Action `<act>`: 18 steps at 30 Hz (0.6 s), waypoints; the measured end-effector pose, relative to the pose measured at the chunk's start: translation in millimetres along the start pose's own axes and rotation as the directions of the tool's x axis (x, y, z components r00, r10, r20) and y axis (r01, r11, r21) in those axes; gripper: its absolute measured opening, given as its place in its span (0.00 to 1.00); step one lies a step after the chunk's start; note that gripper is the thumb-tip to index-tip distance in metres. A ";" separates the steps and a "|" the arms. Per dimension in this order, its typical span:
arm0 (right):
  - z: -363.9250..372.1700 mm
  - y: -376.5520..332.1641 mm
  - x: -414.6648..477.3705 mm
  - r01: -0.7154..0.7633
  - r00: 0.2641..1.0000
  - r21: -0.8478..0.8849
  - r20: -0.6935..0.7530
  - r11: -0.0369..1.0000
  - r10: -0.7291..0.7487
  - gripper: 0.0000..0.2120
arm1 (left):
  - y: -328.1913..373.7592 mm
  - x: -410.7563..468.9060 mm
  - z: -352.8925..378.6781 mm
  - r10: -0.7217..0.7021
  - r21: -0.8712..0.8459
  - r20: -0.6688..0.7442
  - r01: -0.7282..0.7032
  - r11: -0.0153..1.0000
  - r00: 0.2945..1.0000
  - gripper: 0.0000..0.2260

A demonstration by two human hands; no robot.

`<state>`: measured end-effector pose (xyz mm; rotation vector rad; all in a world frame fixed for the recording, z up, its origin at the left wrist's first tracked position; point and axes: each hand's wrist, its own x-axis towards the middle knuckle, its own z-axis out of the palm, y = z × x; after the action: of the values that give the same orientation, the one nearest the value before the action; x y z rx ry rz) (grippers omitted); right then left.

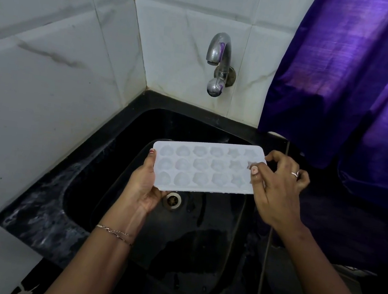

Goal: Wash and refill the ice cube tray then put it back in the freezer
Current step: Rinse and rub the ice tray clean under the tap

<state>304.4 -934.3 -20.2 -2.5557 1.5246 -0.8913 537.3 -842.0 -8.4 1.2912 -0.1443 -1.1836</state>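
Note:
A white ice cube tray [206, 167] with heart and star shaped cells is held level over the black sink [141, 130]. My left hand [144, 184] grips its left end, thumb on the top rim and fingers underneath. My right hand [279, 187] is at the tray's right end, thumb pressing on the rim there and the other fingers curled behind the edge. The cells look empty; drops hang along the tray's near edge. The metal tap [219, 51] on the tiled wall above the sink has no water running from it.
The sink's drain [172, 199] lies just below the tray. White marble-look tiles [49, 78] close the left side and the back. A purple curtain [357, 82] hangs at the right, down to the black counter [38, 215].

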 end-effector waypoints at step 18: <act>4.0 -3.4 5.6 -0.024 1.000 0.062 0.016 0.998 0.023 0.29 | 4.4 0.2 -6.4 -0.029 -0.022 0.012 0.029 0.999 1.000 0.18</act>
<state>311.1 -938.1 -19.9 -2.4906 1.4947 -0.9006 544.3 -838.8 -7.4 1.2711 -0.1204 -1.2145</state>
